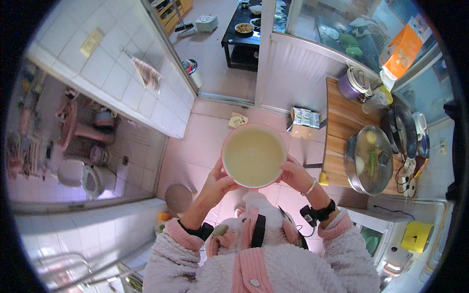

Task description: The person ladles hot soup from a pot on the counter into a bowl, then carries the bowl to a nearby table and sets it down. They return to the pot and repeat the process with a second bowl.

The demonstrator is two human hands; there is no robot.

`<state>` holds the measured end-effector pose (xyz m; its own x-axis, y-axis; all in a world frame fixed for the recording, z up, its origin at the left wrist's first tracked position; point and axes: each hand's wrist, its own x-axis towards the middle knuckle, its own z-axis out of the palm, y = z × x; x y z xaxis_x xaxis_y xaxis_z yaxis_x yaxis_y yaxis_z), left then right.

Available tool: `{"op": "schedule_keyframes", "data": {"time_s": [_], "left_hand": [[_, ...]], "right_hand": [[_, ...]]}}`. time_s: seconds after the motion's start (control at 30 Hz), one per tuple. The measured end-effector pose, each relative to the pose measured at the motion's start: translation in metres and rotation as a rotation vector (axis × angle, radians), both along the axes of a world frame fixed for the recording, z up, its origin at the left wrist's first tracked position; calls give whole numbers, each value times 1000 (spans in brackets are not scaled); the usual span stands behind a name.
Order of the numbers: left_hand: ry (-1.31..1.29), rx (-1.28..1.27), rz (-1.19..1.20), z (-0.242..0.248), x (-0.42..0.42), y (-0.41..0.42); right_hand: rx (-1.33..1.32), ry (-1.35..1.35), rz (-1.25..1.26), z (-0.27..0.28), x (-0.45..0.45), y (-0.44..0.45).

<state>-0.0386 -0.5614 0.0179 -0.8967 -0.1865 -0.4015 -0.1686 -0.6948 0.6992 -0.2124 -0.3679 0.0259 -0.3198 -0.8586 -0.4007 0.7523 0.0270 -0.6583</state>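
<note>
A round bowl (224, 172) with a reddish-pink rim is held out in front of me, over the tiled floor. Pale yellowish, cloudy liquid (254, 155) fills much of it. My left hand (216, 183) grips its lower left side, thumb near the rim. On the lower right side, my right hand (294, 173) holds it with the thumb at the rim. The fingers beneath the bowl are mostly hidden. A bracelet and a black strap with a small device circle my right wrist; another black strap is on my left.
To the right stands a wooden table (339, 110) bearing a glass-lidded pan (370, 161), a purple pot (350, 86) and dark pans (401, 128). An open cardboard box (304, 132) with packets sits on the floor ahead, beyond it a doorway sill (227, 99). A round stool (178, 197) is at left.
</note>
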Motion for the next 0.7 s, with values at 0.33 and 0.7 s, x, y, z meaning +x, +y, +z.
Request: {"op": "schedule_keyframes", "data": {"time_s": [0.33, 0.7], "left_hand": [[70, -30, 32, -17, -147, -239], [128, -47, -73, -40, -381, -474]], "right_hand": [[-110, 5, 114, -28, -157, -236], [-113, 94, -141, -49, -346, -457]]}}
